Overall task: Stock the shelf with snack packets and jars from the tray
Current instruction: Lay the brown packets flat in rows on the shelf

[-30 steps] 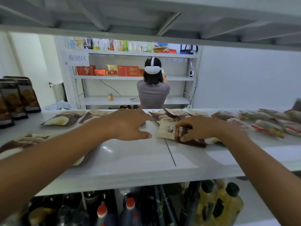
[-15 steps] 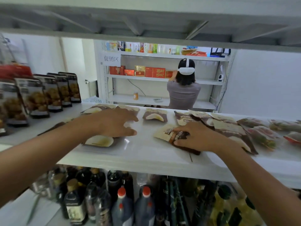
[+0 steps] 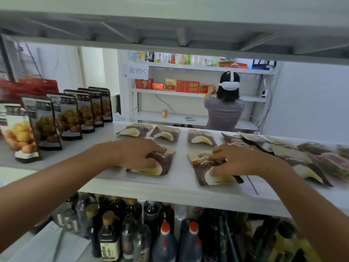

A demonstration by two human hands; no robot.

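Observation:
On the white shelf [image 3: 179, 188] lie several brown snack packets. My left hand [image 3: 135, 155] curls over the left part of one flat packet [image 3: 162, 164] and holds it between fingers and thumb. My right hand [image 3: 238, 161] pinches a second flat packet [image 3: 204, 177] beside it, fingertips on its upper end and thumb on its middle. Behind them lie three like packets in a row [image 3: 166, 133]. No tray or jar shows in this view.
Standing pouches [image 3: 71, 118] line the shelf's left. Overlapping packets [image 3: 302, 163] pile up at the right. The upper shelf's underside [image 3: 181, 33] hangs close overhead. Dark bottles [image 3: 164, 241] fill the level below. Across the aisle, a person [image 3: 224, 112] works at another rack.
The view swung left, bringing the standing pouches into sight. My left hand now lies on a front packet; my right hand turned its packet lengthwise, level with the left one.

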